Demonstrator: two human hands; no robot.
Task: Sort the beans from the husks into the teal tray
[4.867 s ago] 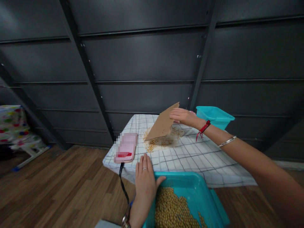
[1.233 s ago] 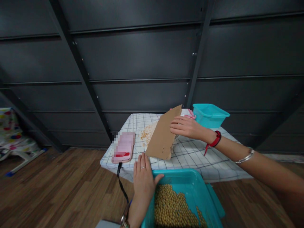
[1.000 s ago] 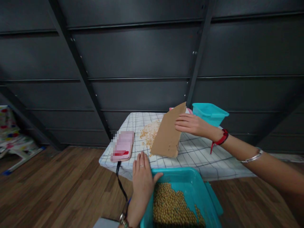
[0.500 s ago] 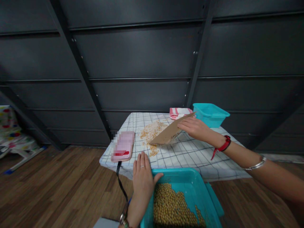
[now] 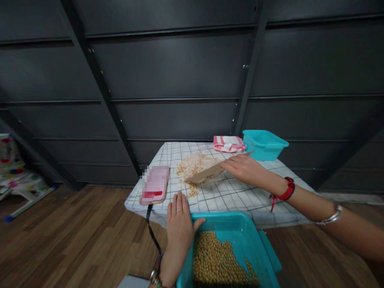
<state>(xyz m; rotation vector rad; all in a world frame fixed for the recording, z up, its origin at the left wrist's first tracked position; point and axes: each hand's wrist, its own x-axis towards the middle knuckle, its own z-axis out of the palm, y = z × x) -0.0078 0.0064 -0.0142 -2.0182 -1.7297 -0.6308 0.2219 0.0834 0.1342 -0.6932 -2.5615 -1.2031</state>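
Note:
My right hand (image 5: 240,168) grips a flat piece of brown cardboard (image 5: 204,175), tilted low over the table. Its lower edge lies against a spread heap of white grains mixed with yellow kernels (image 5: 192,165). A few yellow kernels lie just in front of the cardboard. My left hand (image 5: 179,224) lies flat with fingers stretched out at the table's front edge, the thumb over the rim of a teal plastic bin (image 5: 237,218). Round yellowish-brown beans (image 5: 219,260) fill the lower part of this bin.
A pink phone-like case (image 5: 156,184), partly blurred, lies at the left on the checked tablecloth (image 5: 240,204), with a black strap hanging down. Behind are a folded pink-and-white striped cloth (image 5: 228,144) and a smaller turquoise container (image 5: 265,145). Dark wall panels stand behind the table.
My right hand has tilted the cardboard lower, and its near end has shifted slightly left. The left hand and the bin have stayed nearly still.

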